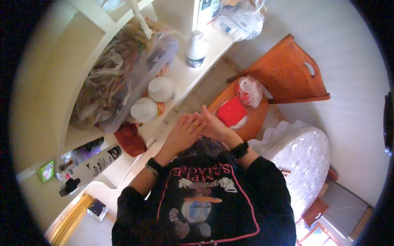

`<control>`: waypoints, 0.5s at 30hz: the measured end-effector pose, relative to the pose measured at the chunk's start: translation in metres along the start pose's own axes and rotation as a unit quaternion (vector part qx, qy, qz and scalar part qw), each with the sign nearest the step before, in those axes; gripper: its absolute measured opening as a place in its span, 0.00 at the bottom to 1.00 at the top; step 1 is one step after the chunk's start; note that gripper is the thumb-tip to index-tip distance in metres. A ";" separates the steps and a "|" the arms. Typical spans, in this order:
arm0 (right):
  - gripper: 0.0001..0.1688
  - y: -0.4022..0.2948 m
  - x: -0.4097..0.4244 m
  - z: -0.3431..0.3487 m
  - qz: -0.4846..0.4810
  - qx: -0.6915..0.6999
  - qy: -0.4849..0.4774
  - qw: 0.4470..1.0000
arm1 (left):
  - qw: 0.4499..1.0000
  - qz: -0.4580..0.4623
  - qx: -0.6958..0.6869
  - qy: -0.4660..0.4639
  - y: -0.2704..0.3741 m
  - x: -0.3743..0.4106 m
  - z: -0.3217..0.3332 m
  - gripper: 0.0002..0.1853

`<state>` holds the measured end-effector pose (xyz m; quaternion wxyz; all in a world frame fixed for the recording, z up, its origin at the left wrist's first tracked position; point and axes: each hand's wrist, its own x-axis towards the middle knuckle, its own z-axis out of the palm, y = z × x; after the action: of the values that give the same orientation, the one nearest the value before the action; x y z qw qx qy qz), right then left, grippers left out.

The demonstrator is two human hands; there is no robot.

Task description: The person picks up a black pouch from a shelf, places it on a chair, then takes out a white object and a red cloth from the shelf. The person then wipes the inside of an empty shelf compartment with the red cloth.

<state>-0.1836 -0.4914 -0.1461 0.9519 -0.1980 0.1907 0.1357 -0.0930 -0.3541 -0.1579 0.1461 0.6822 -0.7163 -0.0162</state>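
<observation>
My left hand [185, 132] and my right hand [214, 125] meet in front of my chest. The fingers of the left, somewhat spread, lie across those of the right, whose thumb points up. No object shows in either hand, though the overlap hides part of the palms. Dark bands circle both wrists. Beyond the left hand, two white bottles [161, 89] stand on a white shelf top [181, 79] near a dark red item [130, 140]. Farther along is a white pump bottle [196, 49] with a dark label.
An orange-brown wooden chair [284, 72] holds a red item [231, 112] and a knotted plastic bag [250, 91]. Plastic-wrapped goods [123, 70] fill the shelf's back. A large bottle [95, 164] is at left. A white-covered round table [303, 153] is at right.
</observation>
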 end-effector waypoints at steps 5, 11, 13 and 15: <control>0.41 -0.011 -0.017 -0.030 -0.088 -0.047 0.095 0.990 | 0.994 -0.068 -0.044 -0.074 0.003 0.010 -0.004 0.31; 0.31 -0.040 -0.023 -0.042 -0.112 -0.108 0.072 0.985 | 0.996 -0.030 -0.070 -0.051 0.000 0.037 0.010 0.21; 0.28 -0.071 -0.043 -0.062 -0.178 -0.228 0.164 0.943 | 0.989 -0.094 -0.090 -0.065 -0.008 0.037 0.002 0.18; 0.23 -0.095 -0.057 -0.140 -0.237 -0.285 0.240 0.897 | 0.978 -0.166 -0.099 -0.073 -0.013 0.031 -0.002 0.15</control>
<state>-0.2463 -0.6464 -0.2101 0.7836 -0.5272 0.3139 -0.0975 -0.0807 -0.3853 -0.1529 0.1550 0.7708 -0.5966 -0.1609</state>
